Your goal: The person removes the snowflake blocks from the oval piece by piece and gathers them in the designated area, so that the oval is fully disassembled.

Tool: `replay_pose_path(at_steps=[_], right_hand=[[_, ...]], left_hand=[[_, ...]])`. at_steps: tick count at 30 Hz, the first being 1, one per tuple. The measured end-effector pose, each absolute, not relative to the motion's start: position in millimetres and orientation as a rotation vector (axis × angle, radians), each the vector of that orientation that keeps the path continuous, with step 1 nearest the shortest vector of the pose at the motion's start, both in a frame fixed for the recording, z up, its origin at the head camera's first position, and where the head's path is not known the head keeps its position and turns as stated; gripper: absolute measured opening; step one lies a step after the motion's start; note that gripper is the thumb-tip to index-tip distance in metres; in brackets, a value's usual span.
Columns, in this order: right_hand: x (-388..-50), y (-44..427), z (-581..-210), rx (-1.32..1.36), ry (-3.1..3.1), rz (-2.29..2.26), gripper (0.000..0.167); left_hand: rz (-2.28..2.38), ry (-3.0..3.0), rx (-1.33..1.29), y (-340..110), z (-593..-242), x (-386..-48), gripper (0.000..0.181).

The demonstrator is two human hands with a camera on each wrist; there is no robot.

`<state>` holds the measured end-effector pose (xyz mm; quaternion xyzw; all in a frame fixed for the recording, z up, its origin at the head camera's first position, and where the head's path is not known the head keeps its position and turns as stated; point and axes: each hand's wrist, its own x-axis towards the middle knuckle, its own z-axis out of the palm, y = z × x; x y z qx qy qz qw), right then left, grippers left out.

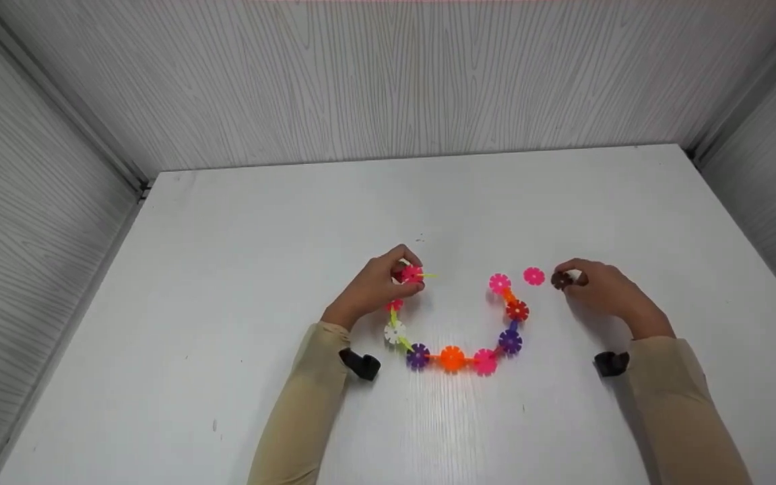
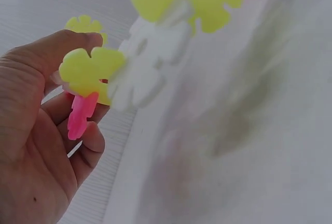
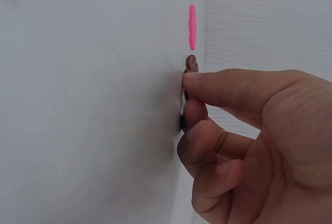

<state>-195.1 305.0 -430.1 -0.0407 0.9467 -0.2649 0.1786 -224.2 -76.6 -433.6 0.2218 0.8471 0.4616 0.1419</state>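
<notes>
A U-shaped chain of linked plastic snowflake discs (image 1: 452,359) lies on the white table, in pink, red, orange, purple, white and yellow. At the chain's left end my left hand (image 1: 381,279) pinches a pink disc (image 1: 412,274), with a yellow disc sticking out to its right. The left wrist view shows a yellow disc (image 2: 91,71) by the fingers, joined to a white disc (image 2: 148,60). Between thumb and fingers, my right hand (image 1: 600,286) holds a brown disc (image 1: 561,280) at table level. A loose pink disc (image 1: 534,276) lies just left of it, apart from the chain's right end.
The white tabletop (image 1: 260,269) is bounded by a grey wood-grain panel (image 1: 388,81) at the back and others at the sides. A black wrist device (image 1: 361,364) sits at the left cuff, another black device (image 1: 611,364) at the right cuff.
</notes>
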Motion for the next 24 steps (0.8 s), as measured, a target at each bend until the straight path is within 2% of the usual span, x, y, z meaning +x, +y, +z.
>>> replay_pose_path(at_steps=[8,24], right_hand=[[-195.0,304.0,-426.4,-0.095,2.681,-0.837,0.046],[-191.7,260.5,-416.0,-0.294,2.709,-1.154,0.043]], left_hand=[[1.334,2.464,0.662,-77.5,-440.4,-222.3,0.037],[1.343,2.425,0.636,-78.8,-442.9,-220.0,0.044]])
